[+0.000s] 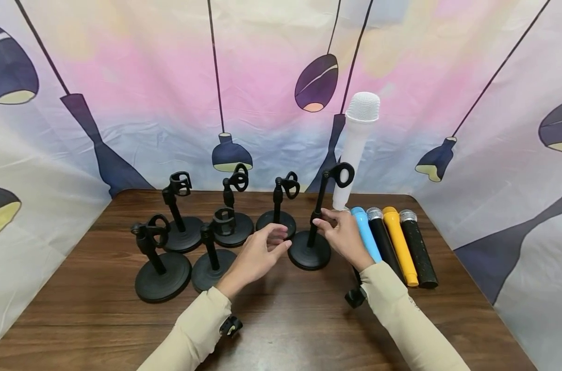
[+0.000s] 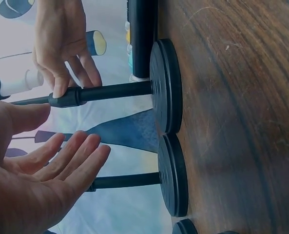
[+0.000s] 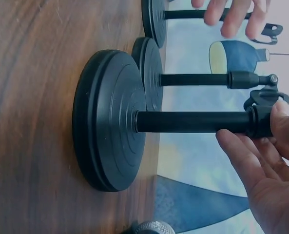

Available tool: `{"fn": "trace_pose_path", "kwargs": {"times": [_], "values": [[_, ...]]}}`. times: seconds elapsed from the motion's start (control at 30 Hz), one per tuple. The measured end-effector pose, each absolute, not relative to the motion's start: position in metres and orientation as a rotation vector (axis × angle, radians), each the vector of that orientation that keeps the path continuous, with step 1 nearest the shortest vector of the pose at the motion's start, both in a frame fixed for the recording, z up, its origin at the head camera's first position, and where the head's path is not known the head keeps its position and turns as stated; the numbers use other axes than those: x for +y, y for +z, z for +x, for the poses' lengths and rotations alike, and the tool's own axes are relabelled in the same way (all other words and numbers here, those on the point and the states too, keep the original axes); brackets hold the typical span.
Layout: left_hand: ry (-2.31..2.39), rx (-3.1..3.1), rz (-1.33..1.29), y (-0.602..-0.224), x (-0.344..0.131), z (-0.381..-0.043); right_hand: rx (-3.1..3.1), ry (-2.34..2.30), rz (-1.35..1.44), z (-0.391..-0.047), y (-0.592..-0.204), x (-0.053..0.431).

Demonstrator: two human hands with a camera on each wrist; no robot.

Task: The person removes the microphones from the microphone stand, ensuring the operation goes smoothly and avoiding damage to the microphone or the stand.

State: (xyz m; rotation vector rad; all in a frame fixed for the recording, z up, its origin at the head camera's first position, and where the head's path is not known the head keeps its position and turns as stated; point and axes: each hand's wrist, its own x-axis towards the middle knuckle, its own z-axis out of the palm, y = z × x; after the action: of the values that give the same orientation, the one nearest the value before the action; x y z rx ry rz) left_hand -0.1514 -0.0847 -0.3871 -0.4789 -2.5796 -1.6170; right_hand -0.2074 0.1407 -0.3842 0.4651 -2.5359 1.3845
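My right hand (image 1: pixel 343 234) pinches the collar of a black desktop microphone stand (image 1: pixel 311 250) between thumb and fingers. The stand is upright, its round base on the table. At its top, the clip (image 1: pixel 344 175) overlaps a white microphone (image 1: pixel 355 149), which leans slightly with its mesh head up. The microphone's lower end hangs well above the table (image 2: pixel 222 97) in the left wrist view. To the left of this stand my left hand (image 1: pixel 260 252) hovers with relaxed fingers, holding nothing. In the right wrist view, the right fingers (image 3: pixel 239 156) lie against the stand's pole just below the collar.
Several more black microphone stands (image 1: pixel 158 278) stand at the left and middle of the table. Right of my right hand lie a blue microphone (image 1: pixel 366 232), a yellow one (image 1: pixel 400 245) and two black ones (image 1: pixel 417 247). A patterned cloth (image 1: pixel 169 77) hangs behind.
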Motion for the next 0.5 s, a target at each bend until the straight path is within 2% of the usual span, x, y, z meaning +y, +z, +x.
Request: {"fn": "trace_pose_path", "kwargs": {"times": [0.5], "values": [[-1.645, -2.519, -0.46, -0.375, -0.087, -0.156, -2.516, 1.504, 0.491, -0.193, -0.386, 0.126]]}}
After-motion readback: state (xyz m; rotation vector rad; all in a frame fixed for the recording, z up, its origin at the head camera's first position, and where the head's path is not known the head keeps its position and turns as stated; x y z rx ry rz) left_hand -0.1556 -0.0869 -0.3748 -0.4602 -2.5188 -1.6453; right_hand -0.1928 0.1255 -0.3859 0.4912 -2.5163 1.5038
